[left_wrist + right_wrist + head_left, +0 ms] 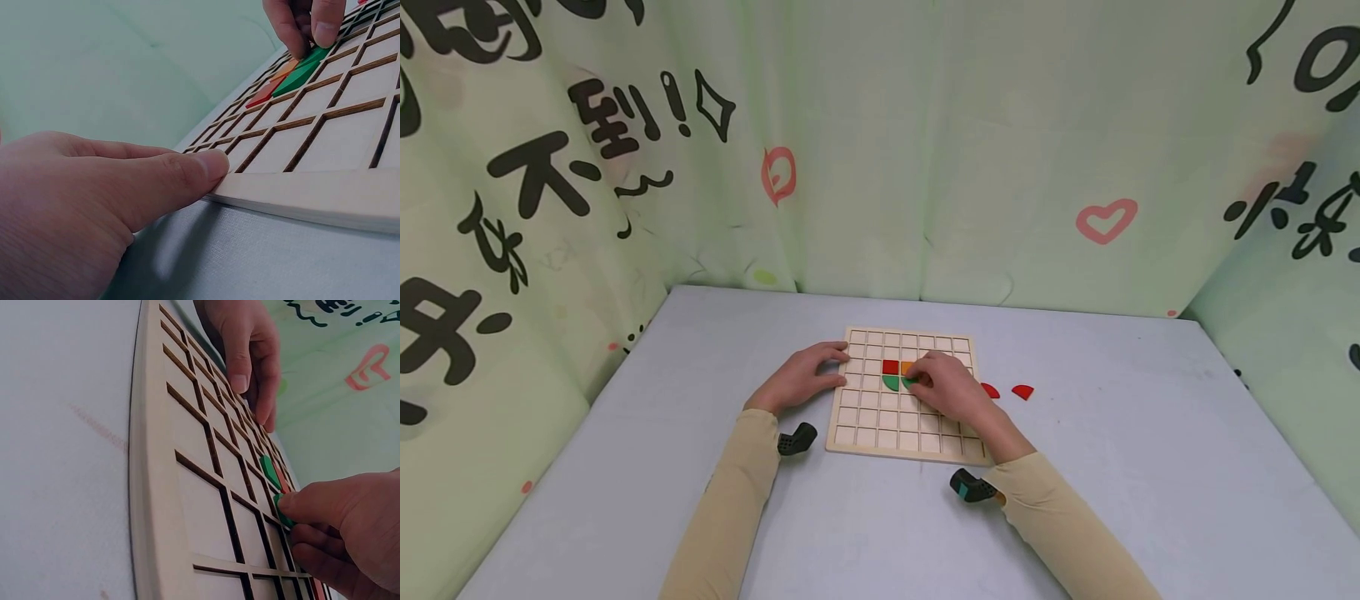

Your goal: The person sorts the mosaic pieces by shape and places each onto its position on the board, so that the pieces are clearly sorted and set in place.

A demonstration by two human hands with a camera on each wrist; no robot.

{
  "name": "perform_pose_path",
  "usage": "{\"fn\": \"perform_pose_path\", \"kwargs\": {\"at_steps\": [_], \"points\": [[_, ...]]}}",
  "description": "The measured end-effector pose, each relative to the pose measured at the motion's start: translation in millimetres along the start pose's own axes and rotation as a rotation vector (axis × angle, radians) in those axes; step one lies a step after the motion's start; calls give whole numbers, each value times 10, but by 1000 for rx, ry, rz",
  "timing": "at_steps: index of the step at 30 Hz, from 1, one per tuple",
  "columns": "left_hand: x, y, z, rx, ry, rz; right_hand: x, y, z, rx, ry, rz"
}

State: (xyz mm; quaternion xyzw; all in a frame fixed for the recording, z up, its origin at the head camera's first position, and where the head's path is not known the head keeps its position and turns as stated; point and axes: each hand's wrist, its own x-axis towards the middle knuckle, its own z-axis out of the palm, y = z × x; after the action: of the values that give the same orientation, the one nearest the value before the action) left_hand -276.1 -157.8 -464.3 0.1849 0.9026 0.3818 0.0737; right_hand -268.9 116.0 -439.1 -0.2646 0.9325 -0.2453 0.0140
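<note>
A wooden grid board [867, 419] lies on the table. My left hand [801, 377] rests at its left edge, the thumb touching the rim and the fingers extended. Over the middle cells, my right hand [953, 390] pinches a green quarter-circle piece [284, 512] between thumb and fingers, at a cell of the grid. Left of it, another green quarter-circle piece [891, 383] sits in a cell. Just above that one is a red square piece [890, 367]. An orange piece [907, 367] beside the red square is partly hidden by my right fingers.
Right of the board, a red quarter-circle piece [1023, 391] lies on the white table [1112, 467]. A second red piece [991, 390] near the board's right edge is partly covered by my right arm. Printed light-green curtains [1000, 150] surround the table's back and sides.
</note>
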Motion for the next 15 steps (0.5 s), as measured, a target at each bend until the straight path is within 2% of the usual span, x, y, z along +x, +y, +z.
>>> {"fn": "perform_pose_path", "kwargs": {"at_steps": [15], "points": [[-7, 28, -10, -11, -7, -14, 1, 31, 12, 21, 10, -2]]}}
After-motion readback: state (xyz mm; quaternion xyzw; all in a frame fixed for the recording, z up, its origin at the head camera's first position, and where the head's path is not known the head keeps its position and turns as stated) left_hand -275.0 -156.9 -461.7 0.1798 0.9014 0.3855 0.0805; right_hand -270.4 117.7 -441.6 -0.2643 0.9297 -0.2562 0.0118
